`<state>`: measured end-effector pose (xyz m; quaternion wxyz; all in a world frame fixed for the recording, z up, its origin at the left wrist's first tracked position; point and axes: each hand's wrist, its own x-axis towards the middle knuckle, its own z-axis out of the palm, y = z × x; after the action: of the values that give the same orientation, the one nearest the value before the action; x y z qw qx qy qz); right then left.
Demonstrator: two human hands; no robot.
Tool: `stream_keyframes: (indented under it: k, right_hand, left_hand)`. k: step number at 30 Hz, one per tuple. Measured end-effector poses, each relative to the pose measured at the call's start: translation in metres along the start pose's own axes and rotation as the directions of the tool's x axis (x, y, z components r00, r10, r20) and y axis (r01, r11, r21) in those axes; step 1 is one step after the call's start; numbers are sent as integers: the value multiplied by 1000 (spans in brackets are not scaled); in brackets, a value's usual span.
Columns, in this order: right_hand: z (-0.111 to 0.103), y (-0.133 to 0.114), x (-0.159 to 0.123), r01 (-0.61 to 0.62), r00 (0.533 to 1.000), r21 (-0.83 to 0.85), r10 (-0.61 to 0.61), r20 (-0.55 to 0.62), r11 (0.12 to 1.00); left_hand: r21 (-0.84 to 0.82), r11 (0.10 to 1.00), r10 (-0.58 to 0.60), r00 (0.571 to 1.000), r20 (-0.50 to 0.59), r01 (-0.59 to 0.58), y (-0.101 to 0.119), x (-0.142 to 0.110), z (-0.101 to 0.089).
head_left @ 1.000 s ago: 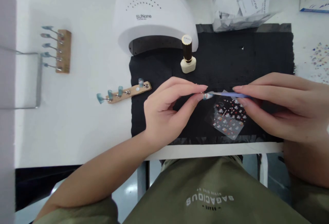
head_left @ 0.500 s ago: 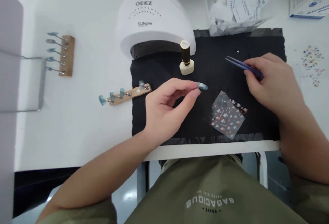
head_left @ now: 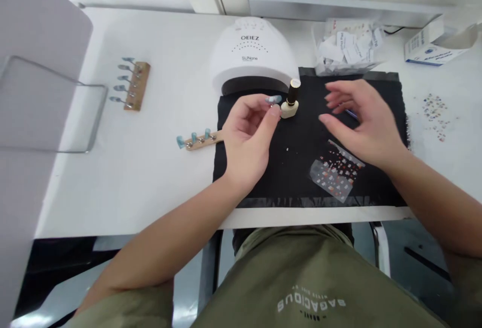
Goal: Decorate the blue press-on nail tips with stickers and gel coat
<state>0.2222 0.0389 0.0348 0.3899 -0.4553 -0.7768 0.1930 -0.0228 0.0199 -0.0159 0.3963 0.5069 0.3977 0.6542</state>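
Pinched between the thumb and fingers of my left hand is a blue false nail with a pale decoration, close to a cream nail polish bottle with a dark cap. My right hand hovers over the black mat with its fingers apart. Beneath it a bit of the blue tweezers shows, mostly hidden by the hand. A clear sticker sheet with small printed figures lies below that hand. Left of my left hand, a wooden nail stand carries several blue false nails, its right end hidden.
A white nail lamp stands at the back. Behind the mat sits a clear bin of alcohol pad packets, with an open box to its right. Loose gems lie at right. Another nail stand is at left, near a metal frame.
My right hand has opened from its pinch on the tweezers, which now show under it. My left hand has carried the false nail closer to the polish bottle. The camera view has shifted.
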Motion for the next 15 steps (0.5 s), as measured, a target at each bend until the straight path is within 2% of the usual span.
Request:
stream_keyframes:
  k: [2, 5, 7, 10, 13, 15]
  right_hand:
    - [20, -3, 18, 6, 995, -5, -6, 102, 1000]
    - [44, 1, 40, -55, 993, 21, 52, 110, 998]
    - [53, 5, 48, -71, 990, 26, 67, 125, 997]
    - [51, 5, 49, -102, 987, 65, 93, 133, 993]
    - [41, -1, 41, -150, 983, 124, 136, 120, 981]
    - [33, -10, 32, -226, 972, 237, 203, 118, 945]
  left_hand:
    - [-35, 999, -27, 1000, -4, 27, -2, 1, -2]
    - [-93, 995, -23, 1000, -6, 22, -2, 1, -1]
    - [-117, 993, -3, 1000, -10, 2, 0, 1, 1]
    - [-98, 995, 12, 1000, -6, -12, 2, 1, 3]
    - [-65, 998, 28, 1000, 11, -27, 2, 0, 4]
    - [-67, 997, 32, 999, 39, -29, 2, -2, 6]
